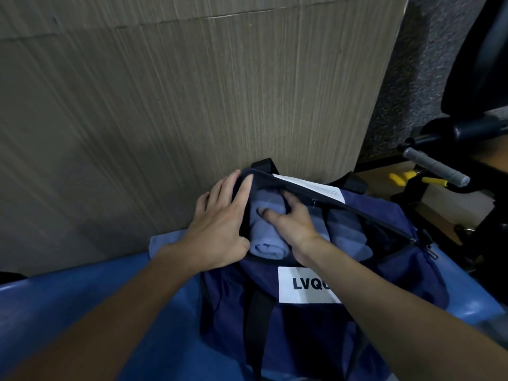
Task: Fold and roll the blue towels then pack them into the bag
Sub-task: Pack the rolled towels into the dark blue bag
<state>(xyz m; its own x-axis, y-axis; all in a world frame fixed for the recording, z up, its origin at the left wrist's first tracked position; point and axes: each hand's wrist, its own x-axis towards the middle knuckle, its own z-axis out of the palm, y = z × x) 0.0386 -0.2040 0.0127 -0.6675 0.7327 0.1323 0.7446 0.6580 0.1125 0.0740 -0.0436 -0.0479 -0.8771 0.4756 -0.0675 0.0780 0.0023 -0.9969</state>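
A navy bag with a white label reading "LVQ" stands unzipped on a blue surface. A rolled light blue towel lies inside its opening at the left end. My right hand reaches into the bag and grips this roll, thumb on top and fingers curled round its far side. With fairly straight fingers, my left hand lies against the bag's left rim and spreads it outward. More rolled towels sit deeper in the bag, in shadow. Another light blue towel lies flat beside the bag under my left wrist.
A wood-grain panel rises right behind the bag. The blue surface stretches to the left. At the right stand a black chair, a grey-gripped handle and yellow-tipped parts over a low shelf.
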